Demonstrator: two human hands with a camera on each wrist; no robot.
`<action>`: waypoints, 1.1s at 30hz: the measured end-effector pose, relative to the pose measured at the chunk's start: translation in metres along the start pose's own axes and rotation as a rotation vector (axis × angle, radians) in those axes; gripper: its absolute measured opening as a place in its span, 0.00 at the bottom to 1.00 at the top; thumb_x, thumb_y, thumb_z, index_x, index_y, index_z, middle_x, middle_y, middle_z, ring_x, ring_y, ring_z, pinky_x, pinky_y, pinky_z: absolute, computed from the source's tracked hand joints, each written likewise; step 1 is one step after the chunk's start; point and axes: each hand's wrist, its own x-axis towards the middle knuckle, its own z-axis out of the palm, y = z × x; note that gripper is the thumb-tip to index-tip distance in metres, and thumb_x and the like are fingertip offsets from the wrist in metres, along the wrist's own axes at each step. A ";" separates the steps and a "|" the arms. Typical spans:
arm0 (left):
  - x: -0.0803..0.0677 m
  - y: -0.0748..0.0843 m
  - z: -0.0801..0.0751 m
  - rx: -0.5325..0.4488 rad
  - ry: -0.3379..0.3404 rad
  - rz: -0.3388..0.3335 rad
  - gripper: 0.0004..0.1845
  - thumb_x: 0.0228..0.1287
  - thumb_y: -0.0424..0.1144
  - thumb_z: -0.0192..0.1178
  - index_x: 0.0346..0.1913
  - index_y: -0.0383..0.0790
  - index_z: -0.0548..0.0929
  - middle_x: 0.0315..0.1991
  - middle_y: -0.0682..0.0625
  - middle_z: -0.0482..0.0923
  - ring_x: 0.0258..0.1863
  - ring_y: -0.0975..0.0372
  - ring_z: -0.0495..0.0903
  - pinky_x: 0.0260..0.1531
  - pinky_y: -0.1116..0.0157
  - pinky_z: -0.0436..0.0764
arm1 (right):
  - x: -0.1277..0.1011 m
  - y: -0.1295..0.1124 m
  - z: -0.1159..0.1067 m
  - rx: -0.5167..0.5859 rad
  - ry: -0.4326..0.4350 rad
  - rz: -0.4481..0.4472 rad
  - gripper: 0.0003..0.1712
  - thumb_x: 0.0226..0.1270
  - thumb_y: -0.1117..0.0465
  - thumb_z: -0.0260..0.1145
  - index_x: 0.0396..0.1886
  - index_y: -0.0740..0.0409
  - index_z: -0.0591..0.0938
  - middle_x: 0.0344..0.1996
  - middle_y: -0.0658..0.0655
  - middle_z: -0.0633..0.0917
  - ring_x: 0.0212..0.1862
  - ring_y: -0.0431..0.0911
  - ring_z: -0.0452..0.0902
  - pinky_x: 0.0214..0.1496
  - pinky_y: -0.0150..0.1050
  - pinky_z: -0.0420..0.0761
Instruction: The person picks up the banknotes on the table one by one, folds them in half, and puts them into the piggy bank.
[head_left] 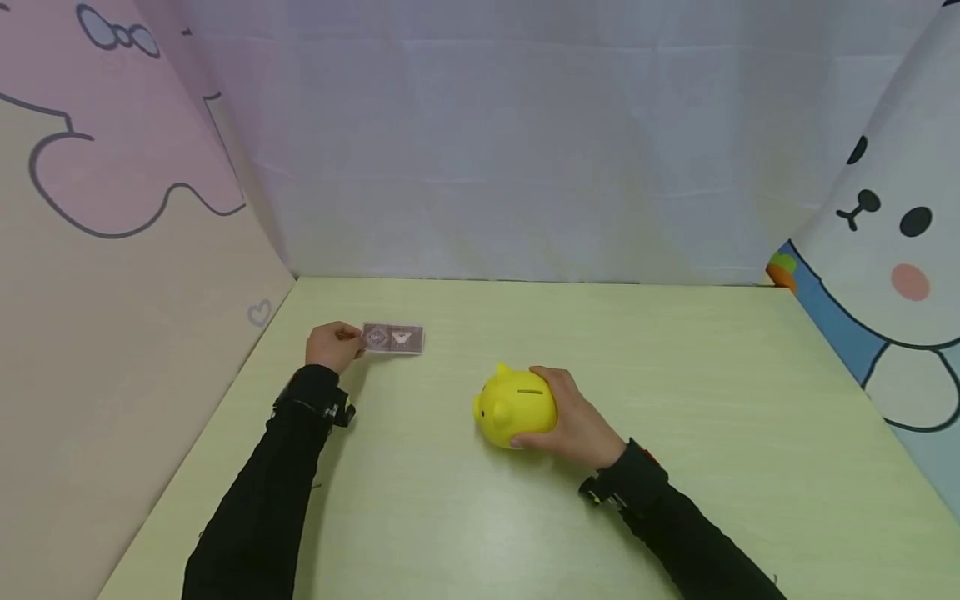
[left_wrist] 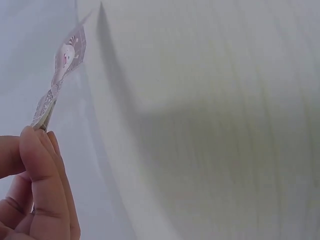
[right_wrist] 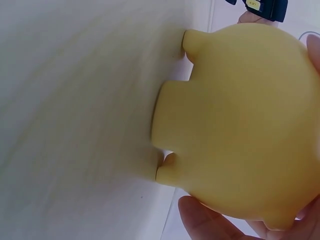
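A yellow piggy bank [head_left: 513,408] with a dark slot on its top stands on the table, its snout toward the left. My right hand [head_left: 573,425] grips it from the right, thumb on the near side and fingers at the far side. In the right wrist view, the feet of the piggy bank [right_wrist: 245,115] are at the tabletop. Farther back on the left, my left hand [head_left: 334,345] pinches one end of a small printed paper note [head_left: 393,338]. The left wrist view has this note [left_wrist: 67,55] bent, with a cartoon figure on it, sticking out past the fingertips [left_wrist: 32,142].
The pale wooden table [head_left: 675,350] meets a white cloth backdrop [head_left: 510,150] at its back edge. Panels with cartoon drawings stand along the left [head_left: 150,292] and right [head_left: 900,275] sides. Table surface lies between the two hands.
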 end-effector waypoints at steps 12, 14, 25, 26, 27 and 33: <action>-0.012 0.019 0.009 -0.202 -0.021 0.001 0.13 0.69 0.33 0.59 0.52 0.27 0.80 0.40 0.43 0.81 0.26 0.73 0.80 0.42 0.65 0.86 | 0.000 0.000 -0.002 -0.003 -0.030 0.017 0.57 0.47 0.45 0.80 0.72 0.54 0.59 0.64 0.60 0.66 0.53 0.52 0.73 0.55 0.47 0.78; -0.014 0.022 0.012 -0.226 -0.016 0.013 0.13 0.68 0.32 0.59 0.51 0.27 0.80 0.40 0.43 0.82 0.26 0.73 0.80 0.38 0.71 0.85 | 0.001 -0.001 -0.002 -0.001 -0.035 0.025 0.56 0.47 0.45 0.80 0.72 0.53 0.59 0.64 0.59 0.67 0.53 0.51 0.73 0.55 0.47 0.78; -0.032 0.046 0.026 -0.380 -0.059 0.077 0.11 0.67 0.31 0.62 0.49 0.27 0.81 0.37 0.47 0.81 0.31 0.66 0.84 0.46 0.62 0.86 | 0.003 0.000 -0.009 0.008 -0.046 0.068 0.53 0.53 0.40 0.75 0.73 0.51 0.61 0.66 0.60 0.68 0.58 0.53 0.72 0.61 0.52 0.76; -0.034 0.048 0.027 -0.392 -0.067 0.087 0.11 0.67 0.31 0.62 0.49 0.27 0.80 0.37 0.48 0.82 0.32 0.65 0.84 0.46 0.62 0.86 | 0.003 0.000 -0.010 0.011 -0.045 0.071 0.52 0.54 0.40 0.75 0.73 0.51 0.61 0.67 0.60 0.68 0.60 0.54 0.72 0.63 0.53 0.75; -0.036 0.050 0.029 -0.410 -0.076 0.092 0.11 0.67 0.30 0.61 0.48 0.28 0.80 0.37 0.49 0.81 0.33 0.65 0.84 0.46 0.63 0.86 | 0.003 0.000 -0.011 0.019 -0.043 0.072 0.50 0.55 0.41 0.74 0.73 0.51 0.62 0.68 0.60 0.68 0.62 0.55 0.71 0.64 0.54 0.74; -0.045 0.064 0.038 -0.479 -0.125 0.150 0.10 0.66 0.30 0.62 0.47 0.28 0.80 0.37 0.51 0.81 0.33 0.65 0.84 0.40 0.70 0.85 | 0.006 -0.004 -0.023 0.102 -0.011 0.019 0.38 0.68 0.48 0.66 0.72 0.54 0.64 0.69 0.62 0.68 0.67 0.60 0.68 0.68 0.58 0.71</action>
